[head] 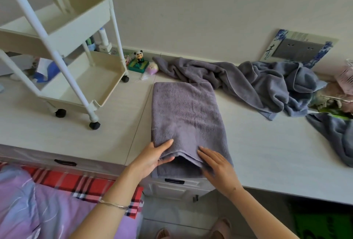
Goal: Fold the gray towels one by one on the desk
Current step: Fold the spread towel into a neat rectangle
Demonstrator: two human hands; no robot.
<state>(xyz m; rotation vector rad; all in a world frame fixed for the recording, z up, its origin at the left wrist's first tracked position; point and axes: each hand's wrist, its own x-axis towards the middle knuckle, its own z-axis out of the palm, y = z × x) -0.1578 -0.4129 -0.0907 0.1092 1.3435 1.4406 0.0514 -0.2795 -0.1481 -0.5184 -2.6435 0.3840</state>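
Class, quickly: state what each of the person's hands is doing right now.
Left hand: closed, pinching the near edge of the folded purple-gray terry towel.
Right hand: open, fingers extended, resting flat on the same towel's near edge.

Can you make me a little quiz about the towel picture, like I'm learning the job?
1. True or false: the flat folded purple-gray terry towel hangs a little over the front edge of the pale wooden desk.
2. Which hand has its grip pinching the towel's near edge? A) left hand B) right hand C) neither
3. What lies behind the folded towel, by the wall?

Key
1. True.
2. A; the left hand's thumb is on top and its fingers underneath, while the right hand lies flat and open on the towel.
3. A crumpled heap of gray and blue-gray towels, not yet folded.
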